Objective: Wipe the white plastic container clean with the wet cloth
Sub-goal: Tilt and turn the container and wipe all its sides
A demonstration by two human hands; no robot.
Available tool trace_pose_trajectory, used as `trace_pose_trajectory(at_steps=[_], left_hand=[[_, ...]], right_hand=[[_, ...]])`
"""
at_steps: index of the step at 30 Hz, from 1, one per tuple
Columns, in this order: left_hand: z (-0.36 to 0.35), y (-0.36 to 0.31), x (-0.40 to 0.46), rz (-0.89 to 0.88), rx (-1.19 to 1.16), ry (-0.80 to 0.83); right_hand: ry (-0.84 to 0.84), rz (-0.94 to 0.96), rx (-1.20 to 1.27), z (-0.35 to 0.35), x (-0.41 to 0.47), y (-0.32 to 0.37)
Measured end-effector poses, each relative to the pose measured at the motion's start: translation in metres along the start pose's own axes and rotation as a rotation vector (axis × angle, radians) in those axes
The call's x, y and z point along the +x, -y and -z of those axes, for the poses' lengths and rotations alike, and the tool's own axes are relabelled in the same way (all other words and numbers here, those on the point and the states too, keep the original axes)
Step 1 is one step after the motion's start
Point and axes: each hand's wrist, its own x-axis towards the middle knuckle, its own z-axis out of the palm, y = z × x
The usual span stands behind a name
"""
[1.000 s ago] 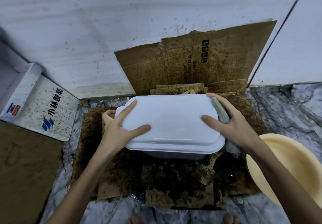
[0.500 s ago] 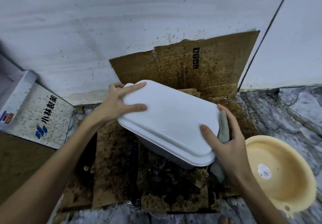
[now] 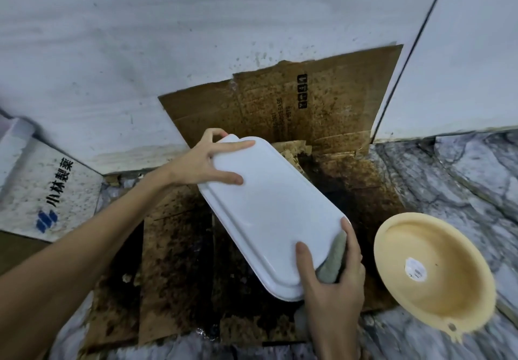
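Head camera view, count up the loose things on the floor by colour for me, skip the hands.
White: 2, the container and the printed box.
Brown: 1, the cardboard as one pile.
Yellow: 1, the basin.
Grey-green: 1, the cloth.
Total: 5.

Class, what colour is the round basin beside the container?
The basin is pale yellow, with a small white sticker inside; the head view shows it.

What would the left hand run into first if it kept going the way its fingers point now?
The left hand already lies on the far end of the white container, fingers pointing right across its top. Going on, it would probably slide over that surface towards the stained cardboard; depth is unclear.
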Motion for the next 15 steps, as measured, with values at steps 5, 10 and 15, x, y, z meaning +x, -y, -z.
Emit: trace_pose_trajectory(at_steps=[5, 10, 15], left_hand=[[-0.006, 0.018, -0.016, 0.017, 0.063, -0.017], [-0.024, 0.013, -0.042, 0.08, -0.02, -0.192], [-0.082, -0.012, -0.084, 0.295, -0.28, -0.5]], right_hand=[[0.182, 0.086, -0.116, 0.014, 0.018, -0.01], [0.267, 0.204, -0.276, 0.042, 0.064, -0.016], [0.576, 0.289, -0.326, 0.039, 0.129, 0.01]])
